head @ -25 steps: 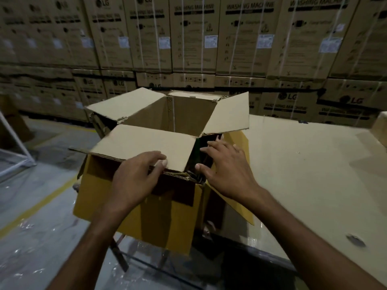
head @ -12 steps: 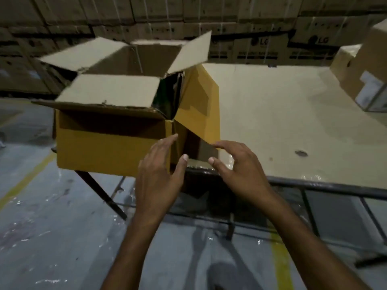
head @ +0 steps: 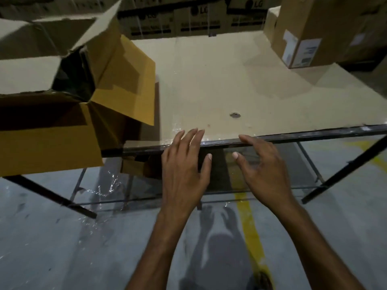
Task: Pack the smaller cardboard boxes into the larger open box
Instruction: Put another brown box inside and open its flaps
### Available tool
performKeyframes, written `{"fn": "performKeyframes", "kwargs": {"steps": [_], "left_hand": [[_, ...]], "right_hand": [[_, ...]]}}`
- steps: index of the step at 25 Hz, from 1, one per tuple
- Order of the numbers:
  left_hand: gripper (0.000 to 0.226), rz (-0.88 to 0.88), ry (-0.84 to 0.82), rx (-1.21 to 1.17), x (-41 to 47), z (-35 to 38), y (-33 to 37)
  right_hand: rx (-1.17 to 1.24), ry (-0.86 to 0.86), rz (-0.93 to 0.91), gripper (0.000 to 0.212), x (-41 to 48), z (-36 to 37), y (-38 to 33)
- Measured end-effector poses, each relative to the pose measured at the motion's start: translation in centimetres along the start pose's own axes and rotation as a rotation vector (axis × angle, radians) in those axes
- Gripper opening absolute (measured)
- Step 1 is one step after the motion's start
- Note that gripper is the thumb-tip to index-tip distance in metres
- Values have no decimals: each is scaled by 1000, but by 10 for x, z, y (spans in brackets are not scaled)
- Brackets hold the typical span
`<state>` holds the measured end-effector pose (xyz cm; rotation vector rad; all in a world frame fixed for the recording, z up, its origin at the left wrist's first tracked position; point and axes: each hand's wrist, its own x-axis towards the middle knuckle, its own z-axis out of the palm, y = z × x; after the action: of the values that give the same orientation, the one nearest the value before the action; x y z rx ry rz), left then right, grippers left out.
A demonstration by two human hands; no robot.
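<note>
Table [head: 209, 86]: top spreads beyond the fingertips, dark front rail right under them, contact unclear. Large open box [head: 41, 147]: well left of the left fingers at the table end, flaps up, something dark inside. Smaller labelled box [head: 310, 34]: far beyond and right of the right fingers, at the back corner. Left hand [head: 184, 170] and right hand [head: 266, 172]: both empty, fingers spread loose, thumbs toward each other.

Risk: the open box seems to overhang the table end, so a shove or heavy drop-in could tip it. The hanging side flap could block entry.

Versus half a second ago: both hands have swung right, away from the open box. The labelled box is now closer in view.
</note>
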<state>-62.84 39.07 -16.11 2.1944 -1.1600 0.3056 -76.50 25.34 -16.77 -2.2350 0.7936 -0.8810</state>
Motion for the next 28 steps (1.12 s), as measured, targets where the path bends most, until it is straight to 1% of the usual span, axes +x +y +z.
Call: {"fn": "performKeyframes", "kwargs": {"steps": [2, 3, 6, 7, 8, 10, 14, 16, 19, 22, 24, 28], "left_hand": [[57, 9, 17, -78, 16, 25, 43], [54, -33, 26, -179, 26, 40, 66], [42, -260, -13, -637, 54, 87, 140], [41, -312, -19, -743, 64, 103, 164], [41, -328, -6, -787, 73, 115, 184], [44, -272, 47, -766, 98, 132, 223], [53, -131, 113, -599, 162, 150, 276], [55, -76, 116, -535, 195, 162, 294], [57, -32, 121, -489, 241, 193, 310], [56, -36, 107, -502, 286, 232, 317], [54, -58, 75, -559, 317, 258, 325], [50, -41, -1, -609, 380, 297, 345]], "right_hand": [[38, 28, 34, 42, 5, -33, 32], [86, 37, 69, 42, 9, -50, 48], [256, 84, 159, 38, 32, -110, 102], [293, 106, 166, 37, 42, -131, 120], [314, 122, 164, 36, 53, -150, 134], [308, 136, 146, 37, 82, -190, 159], [268, 181, 46, 39, 155, -245, 185], [250, 195, -7, 39, 192, -261, 196], [215, 181, -38, 41, 245, -274, 223], [154, 150, -48, 44, 292, -276, 254], [111, 134, -43, 44, 324, -282, 277], [28, 113, -71, 43, 394, -300, 313]]}}
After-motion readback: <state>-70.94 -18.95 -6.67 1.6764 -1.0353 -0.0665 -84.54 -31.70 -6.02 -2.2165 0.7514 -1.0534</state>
